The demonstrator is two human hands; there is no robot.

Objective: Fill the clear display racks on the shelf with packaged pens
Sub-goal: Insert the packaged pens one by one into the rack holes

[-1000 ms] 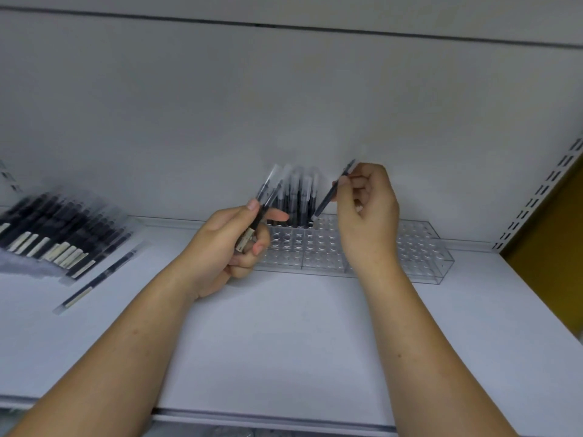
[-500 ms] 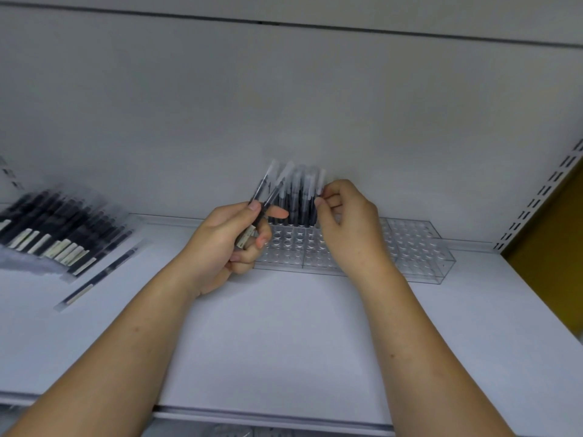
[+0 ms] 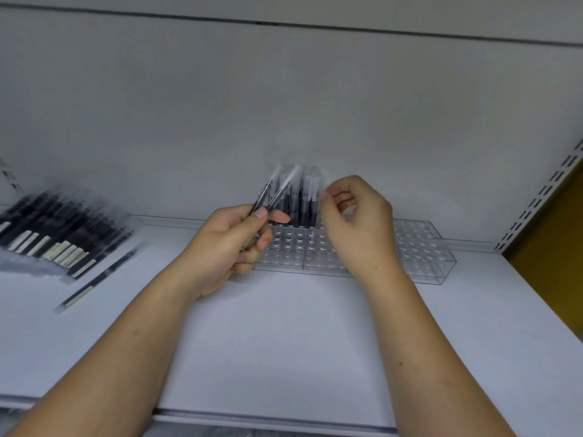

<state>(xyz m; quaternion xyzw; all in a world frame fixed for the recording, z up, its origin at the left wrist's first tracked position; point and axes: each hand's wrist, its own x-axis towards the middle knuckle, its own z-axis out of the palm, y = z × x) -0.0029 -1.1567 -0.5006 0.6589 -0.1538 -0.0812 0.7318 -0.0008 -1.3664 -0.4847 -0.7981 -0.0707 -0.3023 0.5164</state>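
pen pile: cut by left edge, labels blurred | rack: middle hidden behind right hand | held pens: lower ends hidden in left hand | right hand's grip: unclear

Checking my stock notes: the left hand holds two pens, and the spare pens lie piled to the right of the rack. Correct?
One detail is off. The head view shows the spare pens piled to the left of the rack, not the right. The left hand does hold two pens.

The left hand grips two clear-sleeved black pens. Just right of that grip, the right hand, fingers curled, sits beside standing black pens in a clear plastic holed rack.
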